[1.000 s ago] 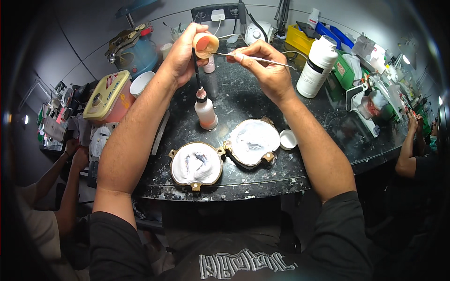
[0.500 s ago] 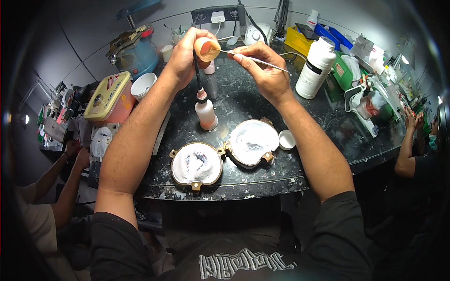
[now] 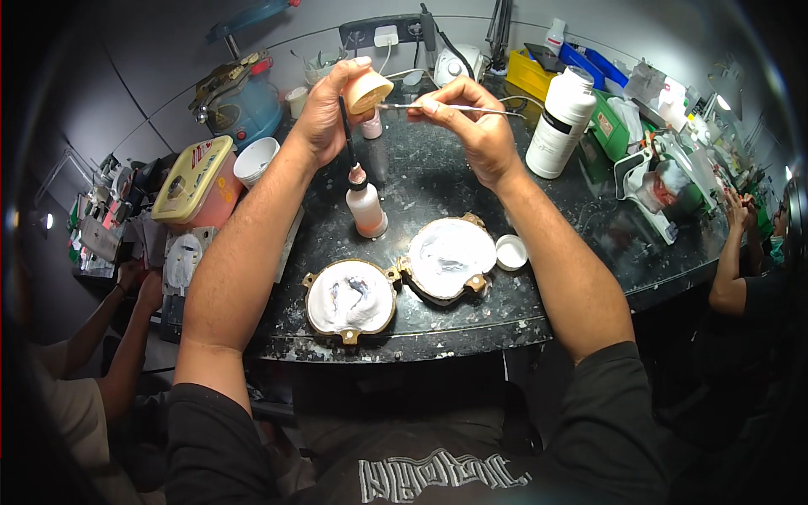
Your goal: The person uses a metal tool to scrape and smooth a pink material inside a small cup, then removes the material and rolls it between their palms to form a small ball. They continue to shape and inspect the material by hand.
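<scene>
Up over the far part of the bench, my left hand (image 3: 321, 114) grips a small peach-coloured cup (image 3: 367, 89), tilted with its mouth toward the lower right. My right hand (image 3: 471, 126) pinches a thin metal spatula (image 3: 480, 108), its tip at the cup's rim. A slim black rod (image 3: 346, 126) runs from beside my left hand down to the top of a clear bottle (image 3: 365, 210) holding pinkish liquid; whether my hand touches the rod I cannot tell. Nearer me lie two brass flask halves filled with white plaster, the left half (image 3: 351, 296) and the right half (image 3: 452, 258).
A white cap (image 3: 511, 252) lies beside the right flask half. A tall white bottle (image 3: 561, 122) stands at the right. At the left are a yellow-lidded tub (image 3: 195, 181) and a white bowl (image 3: 256, 160). Other people's arms show at both sides.
The cup has tipped further, so its mouth faces lower. The spatula has come out of the cup to its rim and lies more level.
</scene>
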The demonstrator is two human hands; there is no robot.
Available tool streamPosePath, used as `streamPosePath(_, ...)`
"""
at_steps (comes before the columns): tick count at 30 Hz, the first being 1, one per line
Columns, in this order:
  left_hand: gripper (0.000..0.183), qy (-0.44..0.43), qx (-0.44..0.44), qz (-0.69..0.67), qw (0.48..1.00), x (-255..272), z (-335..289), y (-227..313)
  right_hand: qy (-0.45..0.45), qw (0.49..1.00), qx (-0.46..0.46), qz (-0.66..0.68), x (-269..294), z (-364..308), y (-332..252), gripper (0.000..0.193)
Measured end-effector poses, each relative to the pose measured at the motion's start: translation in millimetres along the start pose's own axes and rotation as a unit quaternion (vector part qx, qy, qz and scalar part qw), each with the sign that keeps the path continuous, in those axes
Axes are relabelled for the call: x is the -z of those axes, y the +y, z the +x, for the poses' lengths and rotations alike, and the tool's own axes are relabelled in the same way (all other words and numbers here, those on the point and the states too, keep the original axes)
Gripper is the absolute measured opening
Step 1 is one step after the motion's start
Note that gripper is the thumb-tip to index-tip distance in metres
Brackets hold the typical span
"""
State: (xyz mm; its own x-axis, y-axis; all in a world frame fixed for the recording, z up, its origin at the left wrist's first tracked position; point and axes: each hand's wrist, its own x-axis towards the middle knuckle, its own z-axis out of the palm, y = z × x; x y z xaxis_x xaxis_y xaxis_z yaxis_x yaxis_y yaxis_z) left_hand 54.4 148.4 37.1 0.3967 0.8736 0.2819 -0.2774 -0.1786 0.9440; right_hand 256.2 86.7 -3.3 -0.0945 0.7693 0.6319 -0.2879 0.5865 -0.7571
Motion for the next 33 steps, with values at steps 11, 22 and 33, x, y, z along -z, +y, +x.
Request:
streamPosePath(11,0.053,-0.033,0.018,-0.034,0.999,2.1,-4.6,4.3,0.068,0.979,0.103,-0.164,1.1,-0.3,7.2,0.008)
streamPosePath(22,0.054,-0.076,0.033,-0.056,0.995,5.8,-3.6,2.2,0.067,0.976,0.104,-0.177,5.4,1.6,6.2,0.008)
streamPosePath(33,0.057,-0.069,0.012,-0.178,0.982,-3.1,-3.0,-1.8,0.045,0.99,0.059,-0.117,9.0,2.8,1.6,0.009)
